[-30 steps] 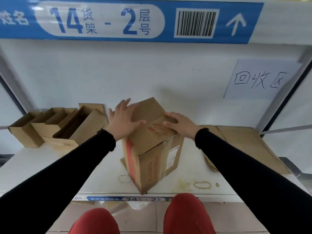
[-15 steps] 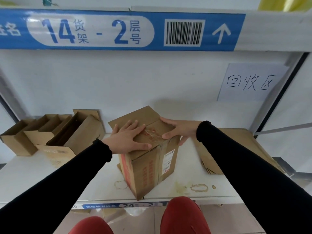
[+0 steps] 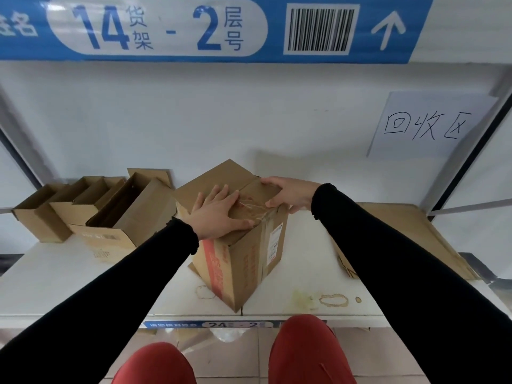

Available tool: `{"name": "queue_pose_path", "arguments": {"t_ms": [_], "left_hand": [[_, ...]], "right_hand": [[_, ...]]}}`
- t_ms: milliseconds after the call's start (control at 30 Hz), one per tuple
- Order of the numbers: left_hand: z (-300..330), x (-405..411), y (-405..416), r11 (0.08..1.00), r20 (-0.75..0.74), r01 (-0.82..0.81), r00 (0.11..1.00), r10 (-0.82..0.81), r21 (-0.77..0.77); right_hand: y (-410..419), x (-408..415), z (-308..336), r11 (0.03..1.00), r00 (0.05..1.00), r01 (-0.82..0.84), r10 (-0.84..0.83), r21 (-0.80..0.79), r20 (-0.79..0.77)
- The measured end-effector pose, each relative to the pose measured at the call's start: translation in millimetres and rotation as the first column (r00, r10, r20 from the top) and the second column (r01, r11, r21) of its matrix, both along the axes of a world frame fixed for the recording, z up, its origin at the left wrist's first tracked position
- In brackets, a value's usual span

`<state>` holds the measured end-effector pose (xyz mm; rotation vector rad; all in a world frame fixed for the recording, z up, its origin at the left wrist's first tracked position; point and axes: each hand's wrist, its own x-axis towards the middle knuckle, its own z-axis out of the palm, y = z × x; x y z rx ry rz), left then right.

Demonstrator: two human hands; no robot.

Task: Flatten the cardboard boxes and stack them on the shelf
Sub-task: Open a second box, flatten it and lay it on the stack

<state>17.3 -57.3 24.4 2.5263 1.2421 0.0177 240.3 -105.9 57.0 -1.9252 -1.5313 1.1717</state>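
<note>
Taped box (image 3: 241,245) upright near the shelf (image 3: 83,286) front edge.
Left hand (image 3: 219,214) presses flat on top; right hand (image 3: 288,194) grasps the far flap. Light, stiff cardboard, probably; take it by the flap edges.

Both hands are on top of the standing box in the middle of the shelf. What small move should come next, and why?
Probably peel up the right top flap. The box stands fully formed with tape across its closed top, the left hand presses flat on the left flap, and the right hand grips the far edge of the right one. Opening the top likely has to come before it can be flattened.
</note>
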Motion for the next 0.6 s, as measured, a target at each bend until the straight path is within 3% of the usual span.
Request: {"name": "queue_pose_path", "arguments": {"t_ms": [133, 267, 433, 533, 600], "left_hand": [[-1, 2, 0, 1.0, -0.013, -0.006, 1.0, 0.006, 0.004], [-1, 1, 1, 1.0, -0.004, -0.016, 1.0, 0.016, -0.005], [-5, 1, -2, 0.999, 0.013, -0.017, 1.0, 0.017, 0.027], [3, -7, 4, 0.995, 0.026, 0.013, 1.0, -0.01, -0.102], [9, -12, 10, 0.981, 0.033, 0.045, 0.999, -0.04, -0.19]], "right_hand": [[5, -8, 4, 0.999, 0.967, -0.046, 0.047, -0.01, 0.252], [5, -6, -4, 0.999, 0.988, -0.027, 0.021, 0.038, 0.152], [-10, -20, -17, 0.918, 0.864, -0.132, -0.078, 0.373, 0.498], [-23, -36, -4, 0.908, 0.791, -0.285, 0.042, 0.307, 0.61], [-24, -39, 6, 0.927, 0.754, -0.297, 0.081, 0.228, 0.652]]}}
